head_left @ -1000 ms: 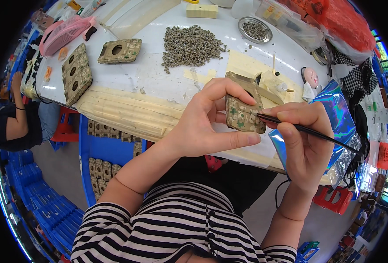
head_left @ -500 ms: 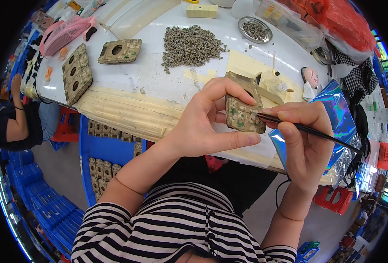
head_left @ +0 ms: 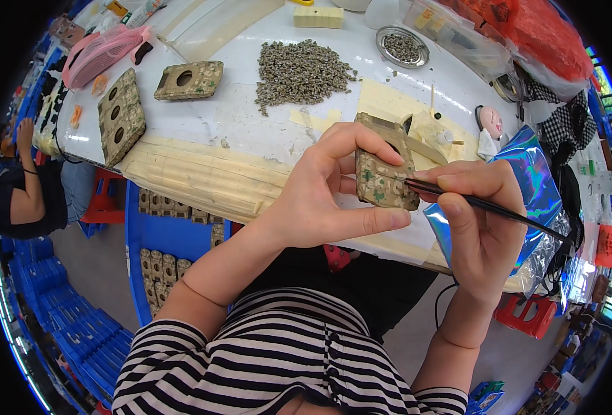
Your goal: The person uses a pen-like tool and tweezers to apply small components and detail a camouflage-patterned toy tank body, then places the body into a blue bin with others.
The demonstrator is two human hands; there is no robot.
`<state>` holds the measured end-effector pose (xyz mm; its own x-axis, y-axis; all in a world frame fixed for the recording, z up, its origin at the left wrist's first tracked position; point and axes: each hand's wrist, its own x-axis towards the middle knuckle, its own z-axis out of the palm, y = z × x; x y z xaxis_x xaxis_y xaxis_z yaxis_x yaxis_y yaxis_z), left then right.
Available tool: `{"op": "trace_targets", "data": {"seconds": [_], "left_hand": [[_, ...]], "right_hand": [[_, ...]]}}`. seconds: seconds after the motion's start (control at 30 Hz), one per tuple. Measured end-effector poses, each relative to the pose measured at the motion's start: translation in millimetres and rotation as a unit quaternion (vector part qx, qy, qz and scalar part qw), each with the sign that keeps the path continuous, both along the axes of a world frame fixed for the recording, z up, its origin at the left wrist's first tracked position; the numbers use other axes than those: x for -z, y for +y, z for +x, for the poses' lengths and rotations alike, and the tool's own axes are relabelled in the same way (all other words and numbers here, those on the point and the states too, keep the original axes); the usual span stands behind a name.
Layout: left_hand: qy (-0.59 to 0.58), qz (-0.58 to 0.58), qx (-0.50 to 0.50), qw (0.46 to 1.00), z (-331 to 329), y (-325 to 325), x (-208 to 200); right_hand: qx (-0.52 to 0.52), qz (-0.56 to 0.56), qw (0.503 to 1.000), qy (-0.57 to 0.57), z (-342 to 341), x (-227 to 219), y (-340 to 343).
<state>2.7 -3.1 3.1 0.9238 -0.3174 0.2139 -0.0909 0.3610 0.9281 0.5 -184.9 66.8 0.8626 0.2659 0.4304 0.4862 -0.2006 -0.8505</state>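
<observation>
A matt, plastic-looking camouflage part (head_left: 384, 190) contrasts with smooth, faintly glossy tweezers (head_left: 503, 211), a slick, shiny table (head_left: 240, 72) edged in dull, papery tape (head_left: 202, 176), a polished metal dish (head_left: 406, 65), mirror-bright iridescent foil (head_left: 537, 180), a crinkled plastic red bag (head_left: 548, 41) and a soft cloth shirt (head_left: 264, 346).

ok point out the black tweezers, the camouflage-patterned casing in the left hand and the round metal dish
Black tweezers (head_left: 517, 218): head view, on the handle part.
Camouflage-patterned casing (head_left: 383, 182): head view, on its patterned face.
Round metal dish (head_left: 411, 66): head view, on its near rim.
</observation>
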Motion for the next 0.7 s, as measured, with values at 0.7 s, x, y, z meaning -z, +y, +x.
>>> {"op": "trace_targets", "data": {"seconds": [0.7], "left_hand": [[0.001, 0.01, 0.0, 1.0, 0.1, 0.7, -1.4]], "right_hand": [[0.008, 0.002, 1.0, 0.01, -0.2, 0.2, 1.6]]}}
